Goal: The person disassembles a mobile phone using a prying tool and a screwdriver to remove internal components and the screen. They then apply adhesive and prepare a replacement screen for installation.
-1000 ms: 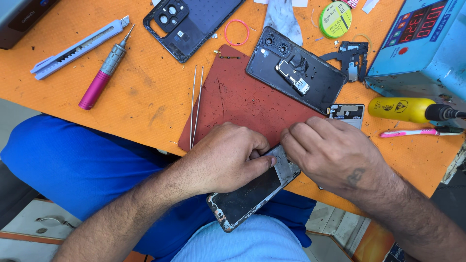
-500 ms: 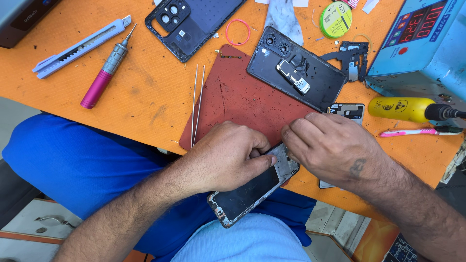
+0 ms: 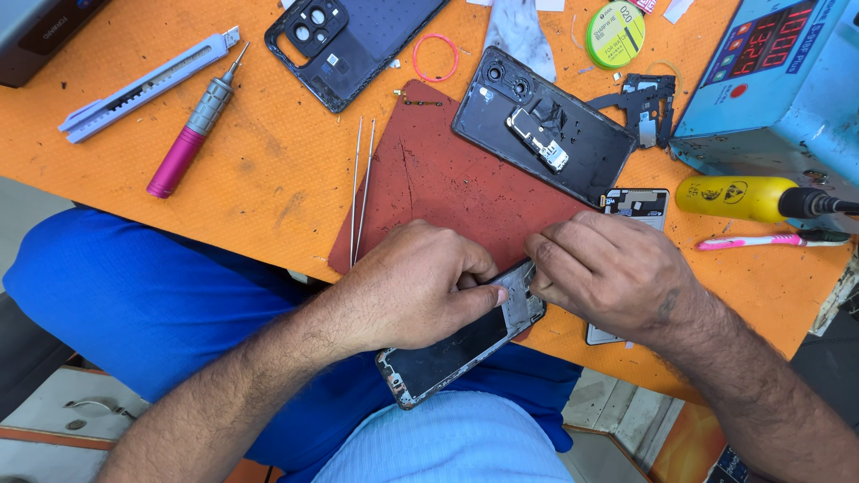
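While both hands, left hand and right hand, close fingers on one opened phone, two back covers lie beyond.

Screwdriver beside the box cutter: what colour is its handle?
The screwdriver has a magenta-pink handle with a grey metal neck, clearest in the head view.

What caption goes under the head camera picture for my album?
Left hand and right hand grip an opened phone frame at the edge of a red mat on an orange table.

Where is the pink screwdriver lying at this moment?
In the head view the pink screwdriver lies on the orange table, upper left, just right of the grey utility knife and left of the tweezers, away from both hands.
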